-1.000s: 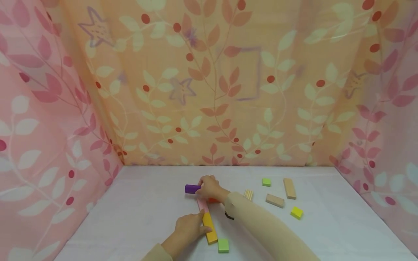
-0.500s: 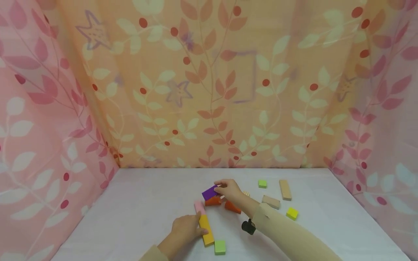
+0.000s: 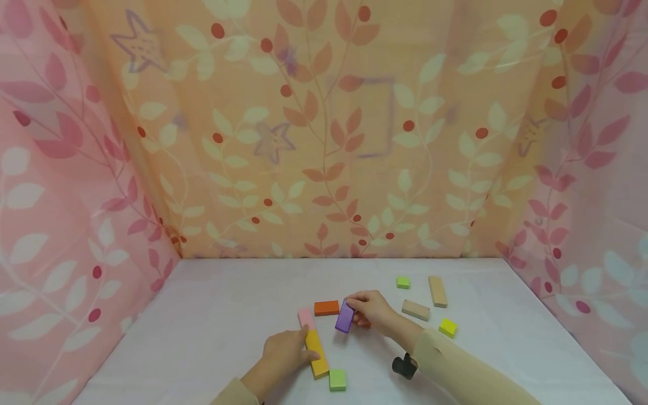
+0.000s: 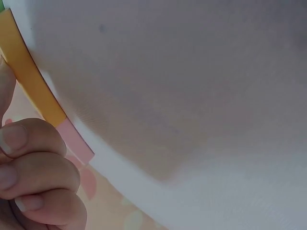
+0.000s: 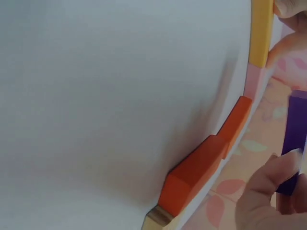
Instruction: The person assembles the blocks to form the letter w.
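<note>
In the head view my right hand (image 3: 377,312) pinches a purple block (image 3: 344,316) by its upper end, tilted and held up. My left hand (image 3: 284,355) holds a yellow block (image 3: 319,368), with thumb and index finger on it. A pink block (image 3: 306,318) continues the yellow one end to end. The left wrist view shows the other fingers (image 4: 45,172) curled near the pink block. Just left of the purple block lies an orange block (image 3: 326,307). A second orange block (image 5: 196,172), mostly hidden behind my right hand in the head view, shows in the right wrist view.
A green block (image 3: 337,380) touches the yellow one's near end. Farther right lie a small green block (image 3: 403,282), two plain wooden blocks (image 3: 437,291) and a bright yellow block (image 3: 448,327). Patterned curtains (image 3: 324,169) enclose the white tabletop (image 3: 228,292).
My right hand has carried the purple block rightward and nearer, past the first orange block, turning it from lying sideways to standing steep. My left hand keeps its hold on the yellow block.
</note>
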The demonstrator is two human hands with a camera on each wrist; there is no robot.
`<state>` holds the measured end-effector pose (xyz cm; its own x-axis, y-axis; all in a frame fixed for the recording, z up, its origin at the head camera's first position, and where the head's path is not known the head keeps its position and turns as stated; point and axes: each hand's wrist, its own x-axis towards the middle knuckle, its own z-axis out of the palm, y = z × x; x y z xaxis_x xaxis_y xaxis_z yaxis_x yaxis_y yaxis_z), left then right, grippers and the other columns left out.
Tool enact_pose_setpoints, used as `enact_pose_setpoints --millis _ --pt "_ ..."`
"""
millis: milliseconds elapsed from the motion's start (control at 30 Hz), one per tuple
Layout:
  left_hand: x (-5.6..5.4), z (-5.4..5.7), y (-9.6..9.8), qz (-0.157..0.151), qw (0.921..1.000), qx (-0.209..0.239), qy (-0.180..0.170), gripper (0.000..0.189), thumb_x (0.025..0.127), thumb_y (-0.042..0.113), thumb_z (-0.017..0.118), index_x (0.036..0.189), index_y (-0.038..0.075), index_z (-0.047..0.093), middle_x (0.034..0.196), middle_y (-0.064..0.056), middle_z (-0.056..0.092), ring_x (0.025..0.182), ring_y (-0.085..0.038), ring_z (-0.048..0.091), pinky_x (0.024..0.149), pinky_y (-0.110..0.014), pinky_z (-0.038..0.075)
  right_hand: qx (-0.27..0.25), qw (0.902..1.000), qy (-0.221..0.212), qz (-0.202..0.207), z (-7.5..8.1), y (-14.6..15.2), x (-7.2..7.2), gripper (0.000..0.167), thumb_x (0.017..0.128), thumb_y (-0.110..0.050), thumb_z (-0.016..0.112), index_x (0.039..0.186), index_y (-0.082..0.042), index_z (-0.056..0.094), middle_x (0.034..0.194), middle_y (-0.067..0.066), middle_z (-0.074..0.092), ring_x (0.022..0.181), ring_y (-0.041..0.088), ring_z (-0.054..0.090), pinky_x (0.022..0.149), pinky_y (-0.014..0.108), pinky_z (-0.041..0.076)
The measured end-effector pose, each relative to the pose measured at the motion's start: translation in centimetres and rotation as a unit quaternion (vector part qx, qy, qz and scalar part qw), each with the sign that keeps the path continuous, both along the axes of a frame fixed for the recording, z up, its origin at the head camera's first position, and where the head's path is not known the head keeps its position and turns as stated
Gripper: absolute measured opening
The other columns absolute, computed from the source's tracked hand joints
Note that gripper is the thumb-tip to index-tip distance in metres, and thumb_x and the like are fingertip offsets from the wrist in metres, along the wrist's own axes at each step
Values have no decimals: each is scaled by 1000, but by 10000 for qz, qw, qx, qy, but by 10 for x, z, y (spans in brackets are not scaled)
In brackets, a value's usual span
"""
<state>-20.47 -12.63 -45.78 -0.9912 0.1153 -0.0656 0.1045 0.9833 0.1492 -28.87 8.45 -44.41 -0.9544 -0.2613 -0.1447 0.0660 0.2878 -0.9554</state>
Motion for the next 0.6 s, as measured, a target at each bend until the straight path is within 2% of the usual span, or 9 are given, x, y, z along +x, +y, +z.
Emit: enact_pose_setpoints --millis 133,367,600 --pt "1 2 1 10 10000 58 -10 71 79 55 71 131 8 60 99 -13 70 86 -30 66 64 -42 50 -10 9997 65 232 -1 5 2 21 97 -10 60 108 5 69 72 4 61 55 11 51 53 22 48" --pt "0 -1 0 -27 9999 113 41 72 79 55 71 131 8 60 96 -13 70 85 -31 66 65 -43 50 236 9976 198 615 -11 14 5 18 93 -12 66 99 5 68 71 2 63 54 9 52 53 22 49" --pt "-2 -3 -1 38 10000 39 -65 72 79 56 70 132 8 60 99 -13 70 87 -32 66 66 -44 51 469 9937 342 962 -22 15 17 13 91 -8 68 95 4 70 70 0 64 54 8 53 52 22 50"
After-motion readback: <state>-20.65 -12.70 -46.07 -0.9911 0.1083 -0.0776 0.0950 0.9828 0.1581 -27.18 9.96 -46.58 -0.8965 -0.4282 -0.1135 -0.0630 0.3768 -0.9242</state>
